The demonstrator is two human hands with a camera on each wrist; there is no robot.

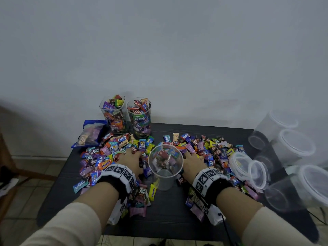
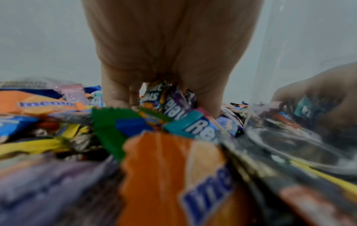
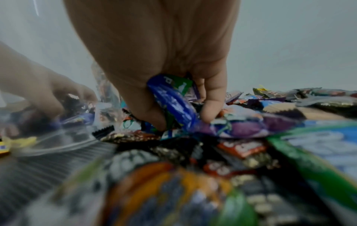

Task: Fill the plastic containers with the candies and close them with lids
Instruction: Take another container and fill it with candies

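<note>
Two hands at work in a spread of wrapped candies (image 1: 209,148) on a dark table (image 1: 168,221), seen from above. Left hand (image 1: 132,159) down in the pile left of an empty cup (image 1: 165,166), fingers curled round a small bunch of wrappers (image 2: 170,97), thumb and fingers closed on them in the left wrist view. Right hand (image 1: 192,161) down in the pile right of the cup, clamped on a blue wrapper (image 3: 173,100) between thumb and fingers (image 3: 210,99) in the right wrist view. Hands well apart, the cup upright between them, clear, nothing inside, candies visible through its wall. Tracking bands (image 1: 119,172) with black-and-white markers on both wrists, pale sleeves (image 1: 67,226) behind.

At the far edge, near the wall (image 1: 159,50), two full containers: a squarish jar (image 1: 113,113) and, just beside it on the right, a round jar (image 1: 140,117), both upright, packed with candies to the rim, no lids on. A blue bag (image 1: 90,133) lying left of the jars. Clear lids (image 1: 248,167) stacked at the right end of the pile. Further right, more empty containers (image 1: 292,146), blurred, at the table's edge. Tiled floor (image 1: 32,174) at the left.
</note>
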